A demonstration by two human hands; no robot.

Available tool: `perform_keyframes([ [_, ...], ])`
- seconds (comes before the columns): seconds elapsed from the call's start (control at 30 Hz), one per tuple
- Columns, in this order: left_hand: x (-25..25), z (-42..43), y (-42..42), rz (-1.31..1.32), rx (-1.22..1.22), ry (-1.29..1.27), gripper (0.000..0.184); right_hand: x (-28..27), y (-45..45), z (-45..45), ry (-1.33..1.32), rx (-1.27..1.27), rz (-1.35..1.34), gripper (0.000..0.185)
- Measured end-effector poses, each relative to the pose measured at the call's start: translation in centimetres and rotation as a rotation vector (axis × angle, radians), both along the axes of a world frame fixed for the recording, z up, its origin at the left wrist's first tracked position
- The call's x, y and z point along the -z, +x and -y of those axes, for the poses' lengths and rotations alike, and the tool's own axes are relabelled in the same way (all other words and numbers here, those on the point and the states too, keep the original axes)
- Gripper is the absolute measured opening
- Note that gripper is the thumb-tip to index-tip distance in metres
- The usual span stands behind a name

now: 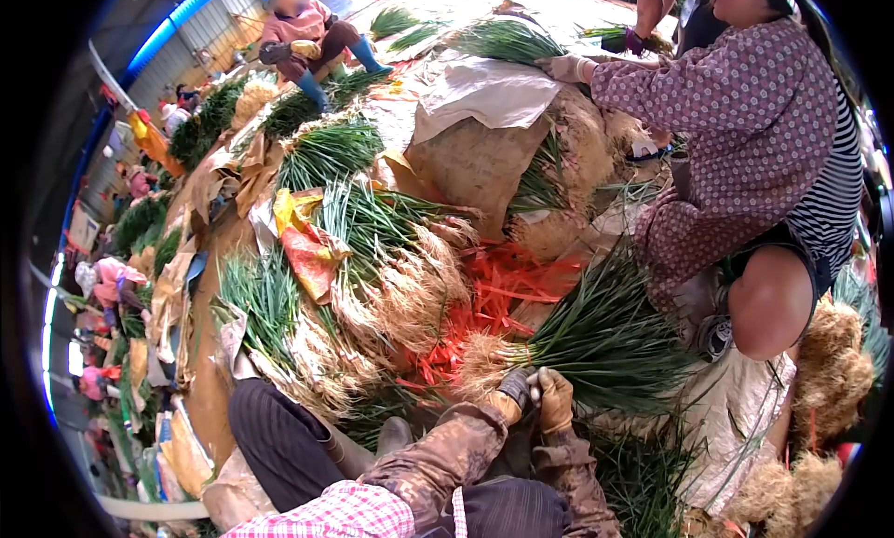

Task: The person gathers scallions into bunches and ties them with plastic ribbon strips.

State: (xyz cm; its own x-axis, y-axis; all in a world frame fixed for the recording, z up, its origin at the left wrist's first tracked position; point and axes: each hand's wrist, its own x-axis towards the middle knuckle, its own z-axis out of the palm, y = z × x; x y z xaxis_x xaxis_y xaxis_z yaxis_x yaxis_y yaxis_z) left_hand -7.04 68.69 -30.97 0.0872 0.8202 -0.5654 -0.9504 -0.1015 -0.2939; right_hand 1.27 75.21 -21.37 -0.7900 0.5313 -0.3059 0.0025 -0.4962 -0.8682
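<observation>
A bundle of green onions (pixel 610 338) lies in front of me, its pale roots to the left and long green leaves fanned to the right. Both my hands are gloved and close together at its near side, by the root end. My left hand (pixel 514 389) has its fingers closed against the bundle's stems. Beside it, my right hand (pixel 555 400) is closed in a pinch, fingertips nearly touching the left. What lies between the fingers is too small to make out. Red plastic strips (pixel 489 291) are heaped just beyond the roots.
More green onions (pixel 400 258) are piled to the left, roots toward me. A colourful plastic bag (pixel 307 249) lies on them. A covered stack (pixel 480 165) stands ahead. At right a co-worker (pixel 736 137) crouches close by; another person (pixel 312 35) sits at the back. Root bundles (pixel 824 380) line the right.
</observation>
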Motion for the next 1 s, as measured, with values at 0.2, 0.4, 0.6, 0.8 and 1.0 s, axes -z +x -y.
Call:
perform_keyframes([
  [0.2, 4.5, -0.2, 0.0, -0.675, 0.176, -0.397, 0.018, -1.2, 0.9, 2.1, 0.187, 0.094, 0.131, 0.034],
  [0.4, 1.6, -1.3, 0.1, -0.455, 0.186, -0.57, 0.012, -2.1, 2.5, 3.2, 0.318, 0.016, 0.093, 0.034],
  [0.6, 5.2, 2.7, 1.0, -1.23, 0.183, 0.038, 0.015, -1.2, 2.7, 2.6, 0.504, -0.088, 0.043, 0.033],
  [0.8, -9.6, 4.0, 2.5, -1.893, 0.722, -0.559, 0.037, -1.6, 3.0, -0.8, -0.165, 0.325, 0.082, 0.031],
  [1.0, -4.2, 0.7, 2.8, -2.848, 1.085, -0.95, 0.055, -0.4, 2.0, -1.2, -0.172, 0.402, 0.036, 0.028],
])
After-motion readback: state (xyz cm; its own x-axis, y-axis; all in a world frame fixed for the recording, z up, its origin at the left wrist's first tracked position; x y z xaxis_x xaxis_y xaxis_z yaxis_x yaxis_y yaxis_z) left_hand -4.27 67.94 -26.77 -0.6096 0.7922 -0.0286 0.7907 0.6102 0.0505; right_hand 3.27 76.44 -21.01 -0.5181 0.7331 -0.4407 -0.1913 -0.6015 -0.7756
